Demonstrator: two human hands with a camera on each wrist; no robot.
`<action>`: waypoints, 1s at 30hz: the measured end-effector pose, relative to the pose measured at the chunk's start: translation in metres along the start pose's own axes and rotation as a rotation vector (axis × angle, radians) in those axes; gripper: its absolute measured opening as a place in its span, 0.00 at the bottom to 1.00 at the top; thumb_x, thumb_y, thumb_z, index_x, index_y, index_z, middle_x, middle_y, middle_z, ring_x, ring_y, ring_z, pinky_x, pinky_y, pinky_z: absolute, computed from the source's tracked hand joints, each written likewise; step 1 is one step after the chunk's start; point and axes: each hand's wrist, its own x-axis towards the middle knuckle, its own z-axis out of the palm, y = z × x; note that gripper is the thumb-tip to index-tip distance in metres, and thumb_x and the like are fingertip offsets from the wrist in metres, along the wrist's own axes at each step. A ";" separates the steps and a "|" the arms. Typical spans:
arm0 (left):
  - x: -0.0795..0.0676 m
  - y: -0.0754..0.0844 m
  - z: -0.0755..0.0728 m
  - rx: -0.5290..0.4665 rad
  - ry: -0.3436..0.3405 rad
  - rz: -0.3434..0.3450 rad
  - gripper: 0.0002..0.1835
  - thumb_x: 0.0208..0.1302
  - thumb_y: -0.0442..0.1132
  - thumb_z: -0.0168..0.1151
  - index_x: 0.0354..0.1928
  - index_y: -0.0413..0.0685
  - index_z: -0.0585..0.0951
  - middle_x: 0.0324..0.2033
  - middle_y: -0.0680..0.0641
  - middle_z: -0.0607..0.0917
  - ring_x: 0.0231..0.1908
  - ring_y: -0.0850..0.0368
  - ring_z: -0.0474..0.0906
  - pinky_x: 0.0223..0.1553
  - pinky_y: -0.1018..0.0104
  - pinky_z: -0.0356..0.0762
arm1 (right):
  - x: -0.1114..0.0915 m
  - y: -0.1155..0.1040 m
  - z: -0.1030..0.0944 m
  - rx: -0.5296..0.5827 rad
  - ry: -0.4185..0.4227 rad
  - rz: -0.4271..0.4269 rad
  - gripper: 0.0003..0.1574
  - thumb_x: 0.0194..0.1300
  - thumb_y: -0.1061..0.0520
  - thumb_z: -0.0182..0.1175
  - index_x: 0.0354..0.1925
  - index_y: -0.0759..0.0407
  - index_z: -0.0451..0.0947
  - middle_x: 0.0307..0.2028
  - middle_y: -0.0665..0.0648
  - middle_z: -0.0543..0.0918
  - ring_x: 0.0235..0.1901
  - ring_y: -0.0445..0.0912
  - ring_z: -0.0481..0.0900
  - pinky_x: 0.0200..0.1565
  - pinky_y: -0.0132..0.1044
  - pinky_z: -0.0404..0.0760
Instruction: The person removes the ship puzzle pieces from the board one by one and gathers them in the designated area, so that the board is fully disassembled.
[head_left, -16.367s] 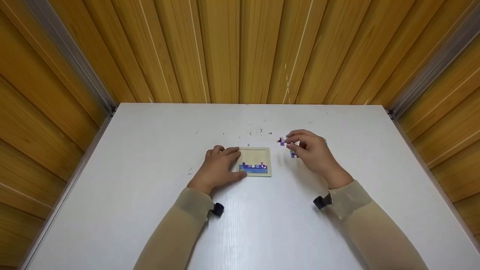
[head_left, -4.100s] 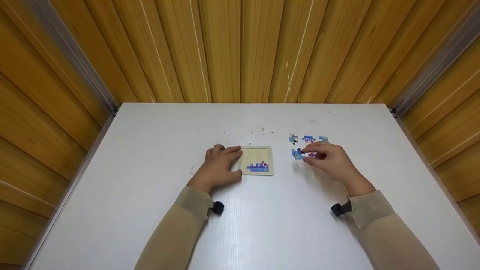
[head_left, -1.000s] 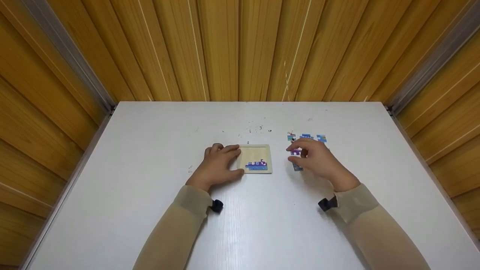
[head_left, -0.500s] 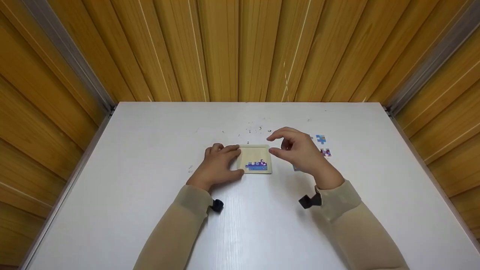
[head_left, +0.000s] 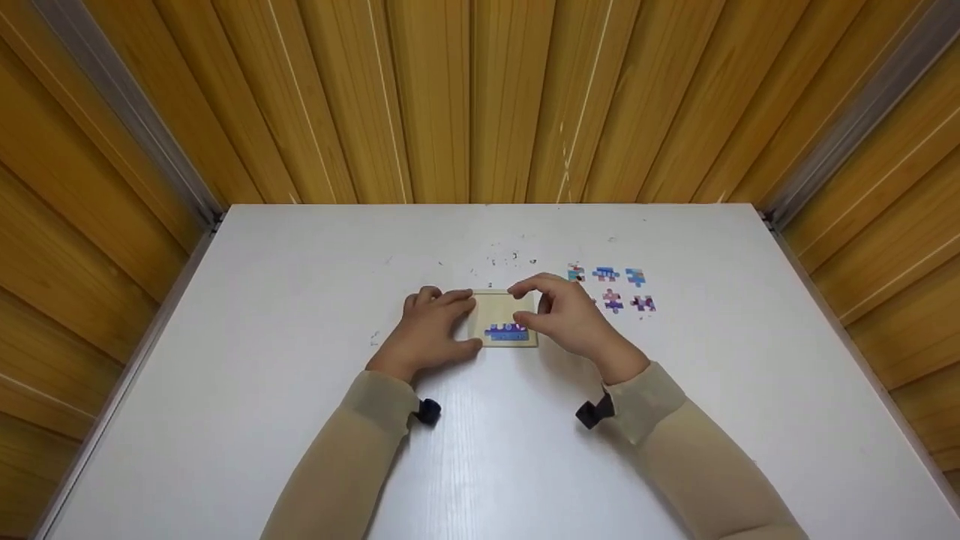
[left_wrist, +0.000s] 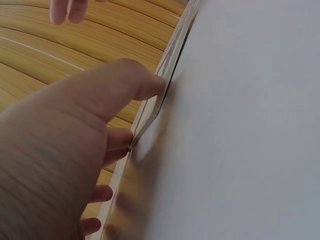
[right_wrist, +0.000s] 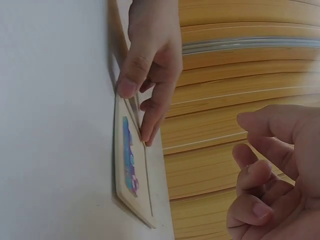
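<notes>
A small square wooden puzzle tray (head_left: 495, 306) lies on the white table, with joined blue and purple jigsaw pieces (head_left: 505, 334) along its near side. My left hand (head_left: 426, 330) grips the tray's left side, thumb at the near corner and index finger at the far one; the left wrist view shows the thumb (left_wrist: 150, 86) against the tray's edge. Over the tray's right side hovers my right hand (head_left: 571, 321), thumb and index finger apart. Nothing shows between those fingers in the right wrist view, where the joined pieces (right_wrist: 129, 155) lie in the tray.
Right of the tray lie several loose jigsaw pieces, among them a blue one (head_left: 606, 274), a pink and purple one (head_left: 613, 301) and a dark purple one (head_left: 643, 303). My right hand partly hides another. Small dark marks (head_left: 514, 256) dot the table behind the tray.
My right hand has moved left from the loose pieces to above the tray. The left hand stays on the tray. Since the oldest frame, the joined row has lost its left end.
</notes>
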 end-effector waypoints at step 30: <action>0.000 -0.001 0.001 0.003 0.036 0.053 0.44 0.67 0.63 0.75 0.82 0.55 0.79 0.84 0.56 0.75 0.78 0.43 0.67 0.82 0.38 0.62 | 0.004 0.026 0.044 -0.306 -0.164 0.023 0.26 0.80 0.58 0.69 0.72 0.60 0.85 0.64 0.59 0.82 0.61 0.54 0.83 0.70 0.54 0.83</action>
